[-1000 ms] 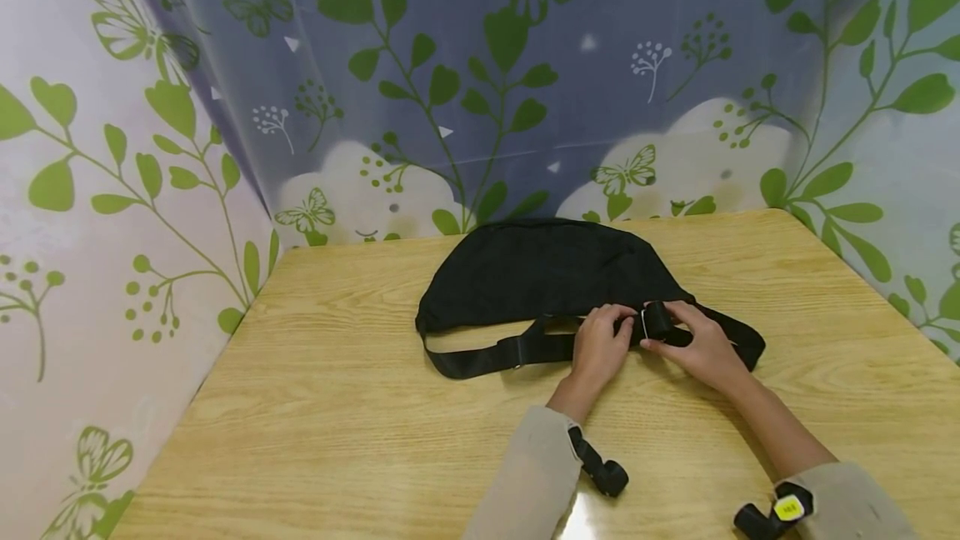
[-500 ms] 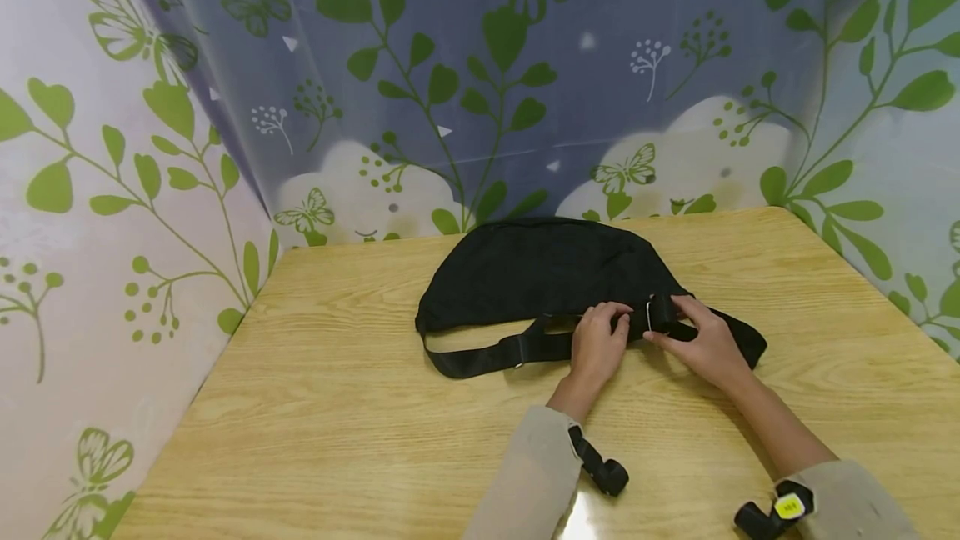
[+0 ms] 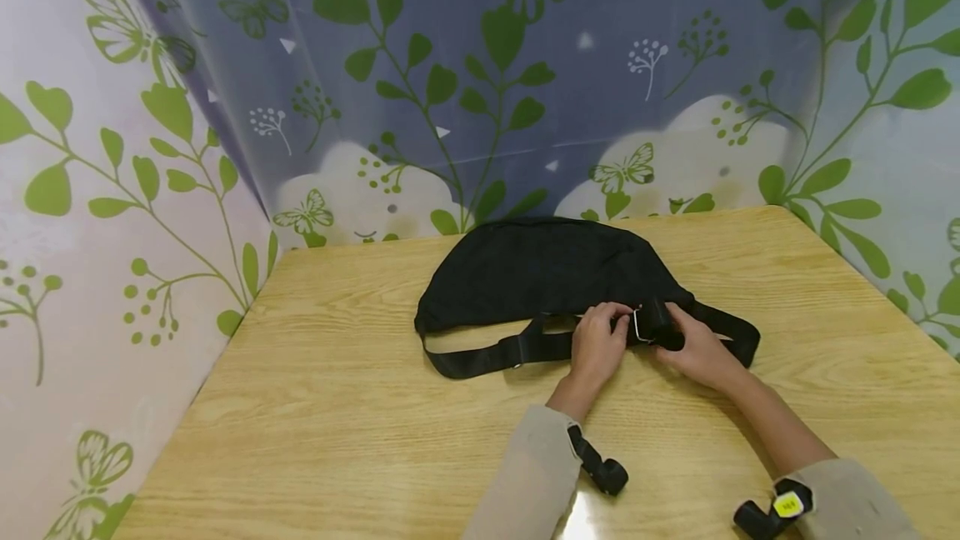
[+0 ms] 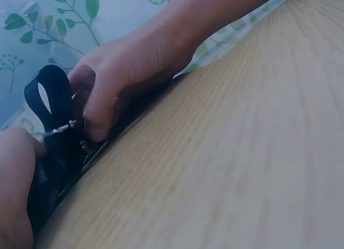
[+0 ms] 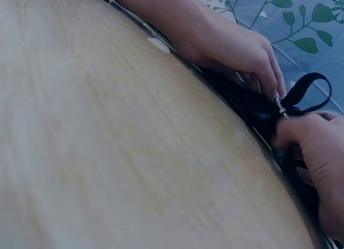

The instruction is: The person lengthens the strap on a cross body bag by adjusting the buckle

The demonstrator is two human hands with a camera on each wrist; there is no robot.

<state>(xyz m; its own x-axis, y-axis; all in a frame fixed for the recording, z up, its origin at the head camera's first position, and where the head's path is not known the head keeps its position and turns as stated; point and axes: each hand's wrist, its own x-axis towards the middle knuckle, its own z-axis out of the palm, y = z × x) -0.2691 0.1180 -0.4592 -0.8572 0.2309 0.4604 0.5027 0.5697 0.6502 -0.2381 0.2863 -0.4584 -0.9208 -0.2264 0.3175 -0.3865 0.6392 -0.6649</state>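
A black waist bag (image 3: 540, 269) lies on the table, its webbing strap (image 3: 480, 361) stretched along the near side. My left hand (image 3: 597, 342) pinches the strap just left of a silver-edged slider buckle (image 3: 637, 325). On the buckle's other side, my right hand (image 3: 701, 348) holds the strap between thumb and fingers. Between the hands a loop of strap (image 4: 63, 93) stands up out of the buckle in the left wrist view. The right wrist view shows the same loop (image 5: 296, 90) rising beside the metal bar (image 5: 281, 106). My right fingers are partly hidden behind the strap.
The wood-grain table (image 3: 337, 440) runs up to a patterned cloth backdrop (image 3: 585, 90) at the back and sides. A second slider (image 3: 517, 354) sits farther left on the strap. Black camera bands (image 3: 596, 461) are worn at both sleeve cuffs.
The slider buckle and strap loop shifted slightly right, then back left. My right fingers have moved from the buckle's edge to just right of the loop. My left hand has barely moved.
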